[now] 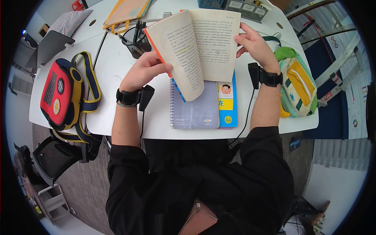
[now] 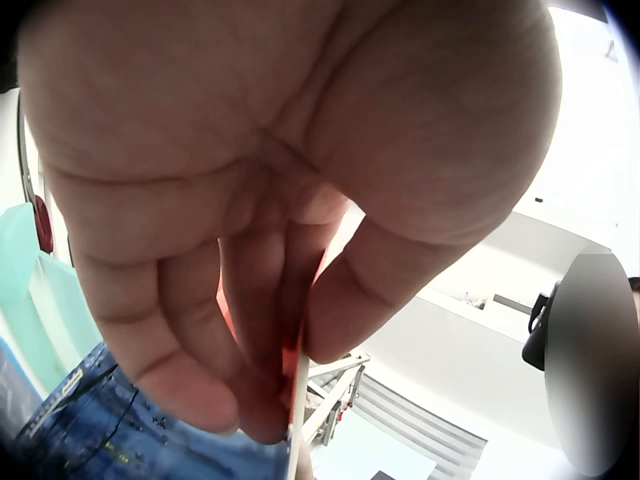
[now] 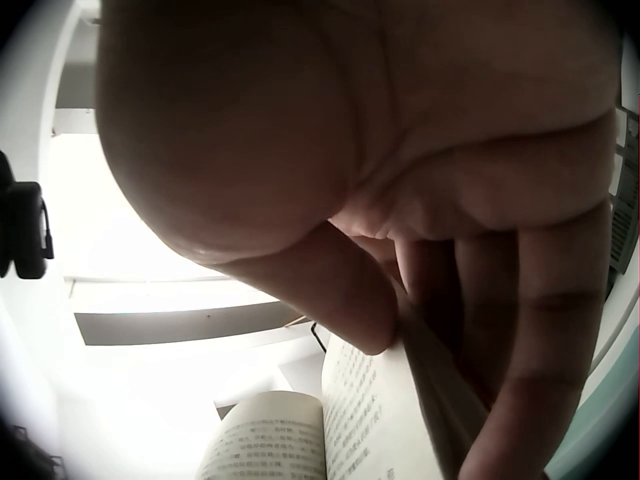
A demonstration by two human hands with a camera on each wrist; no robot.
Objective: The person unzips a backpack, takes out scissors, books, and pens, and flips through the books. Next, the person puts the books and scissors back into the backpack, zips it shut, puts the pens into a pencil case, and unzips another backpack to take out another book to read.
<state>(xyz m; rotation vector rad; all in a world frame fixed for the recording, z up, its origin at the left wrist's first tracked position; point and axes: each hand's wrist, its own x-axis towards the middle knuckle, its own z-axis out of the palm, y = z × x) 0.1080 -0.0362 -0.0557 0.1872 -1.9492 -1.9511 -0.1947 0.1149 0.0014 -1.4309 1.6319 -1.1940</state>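
An open paperback book (image 1: pixel 217 47) with an orange cover edge is held up above the table, its printed pages facing me. My left hand (image 1: pixel 147 69) pinches its left side, thumb on the page side and fingers behind the cover. In the left wrist view the blue back of the cover (image 2: pixel 160 430) shows below the fingers. On the right edge, my right hand (image 1: pixel 254 45) grips the pages between thumb and fingers. Beneath the book lie a grey spiral notebook (image 1: pixel 196 111) and a blue and yellow booklet (image 1: pixel 228 113), both partly covered by it.
A red and navy backpack (image 1: pixel 62 94) stands at the left, a green and yellow bag (image 1: pixel 299 84) at the right. Behind the book are a black mesh pen holder (image 1: pixel 137 49), paper folders (image 1: pixel 125 13) and a grey basket (image 1: pixel 246 11). The white table (image 1: pixel 152 117) ends close before me.
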